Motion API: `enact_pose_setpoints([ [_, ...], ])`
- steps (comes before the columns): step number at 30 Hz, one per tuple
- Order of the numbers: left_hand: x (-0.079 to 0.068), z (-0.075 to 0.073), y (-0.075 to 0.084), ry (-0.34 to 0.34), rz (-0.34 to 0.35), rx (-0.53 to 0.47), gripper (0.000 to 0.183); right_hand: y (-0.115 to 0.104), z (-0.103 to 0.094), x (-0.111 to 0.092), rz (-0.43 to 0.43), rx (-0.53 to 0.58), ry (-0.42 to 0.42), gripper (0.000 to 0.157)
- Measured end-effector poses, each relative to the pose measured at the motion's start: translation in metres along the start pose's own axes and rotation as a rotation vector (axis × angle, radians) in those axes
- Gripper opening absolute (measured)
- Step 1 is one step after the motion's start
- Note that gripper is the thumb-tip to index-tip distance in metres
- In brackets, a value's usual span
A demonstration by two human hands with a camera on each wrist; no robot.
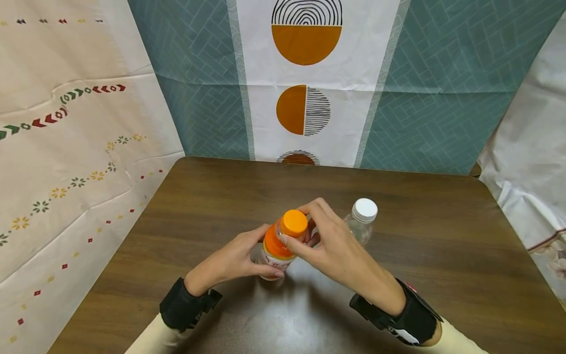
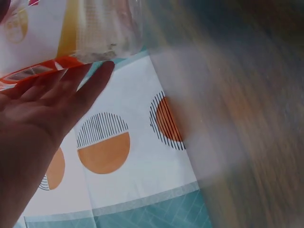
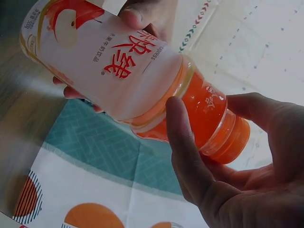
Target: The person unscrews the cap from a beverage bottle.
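Observation:
A plastic drink bottle [image 1: 273, 248] with a white label, orange shoulder and orange cap [image 1: 294, 222] stands slightly tilted above the table. My left hand [image 1: 236, 258] grips its lower body, thumb on the near side. In the right wrist view the left thumb [image 3: 134, 17] lies on the label of the bottle [image 3: 118, 71], and fingertips show past its far edge. My right hand [image 1: 333, 243] holds the bottle at the shoulder and neck, just below the cap. The left wrist view shows the bottle's clear base [image 2: 109, 33] beside the left fingers [image 2: 92, 88].
A clear bottle with a white lid [image 1: 365, 210] stands on the brown wooden table [image 1: 212, 196], just behind the right hand. Patterned cloths hang behind the table [image 1: 212, 73] and on its left [image 1: 88, 196] and right [image 1: 522, 147].

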State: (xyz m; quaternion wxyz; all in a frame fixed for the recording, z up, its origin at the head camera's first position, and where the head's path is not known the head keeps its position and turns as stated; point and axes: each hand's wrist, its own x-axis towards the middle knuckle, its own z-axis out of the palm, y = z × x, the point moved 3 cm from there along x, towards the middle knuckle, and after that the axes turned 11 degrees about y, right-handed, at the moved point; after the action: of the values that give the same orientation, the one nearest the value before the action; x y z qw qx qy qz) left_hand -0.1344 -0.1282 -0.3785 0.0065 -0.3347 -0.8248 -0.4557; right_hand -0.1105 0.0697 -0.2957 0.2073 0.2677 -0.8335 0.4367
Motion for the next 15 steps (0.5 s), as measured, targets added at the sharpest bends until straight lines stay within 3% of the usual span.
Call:
enact_pose_setpoints([
  [9,0.001,-0.004,0.004,0.052,-0.038,0.069,0.058,0.0,-0.012,0.004,-0.048,-0.112,-0.012,0.044],
  [15,0.0,-0.004,0.008,0.102,-0.006,0.209,0.057,0.004,-0.013,0.007,0.032,-0.224,0.048,0.038],
])
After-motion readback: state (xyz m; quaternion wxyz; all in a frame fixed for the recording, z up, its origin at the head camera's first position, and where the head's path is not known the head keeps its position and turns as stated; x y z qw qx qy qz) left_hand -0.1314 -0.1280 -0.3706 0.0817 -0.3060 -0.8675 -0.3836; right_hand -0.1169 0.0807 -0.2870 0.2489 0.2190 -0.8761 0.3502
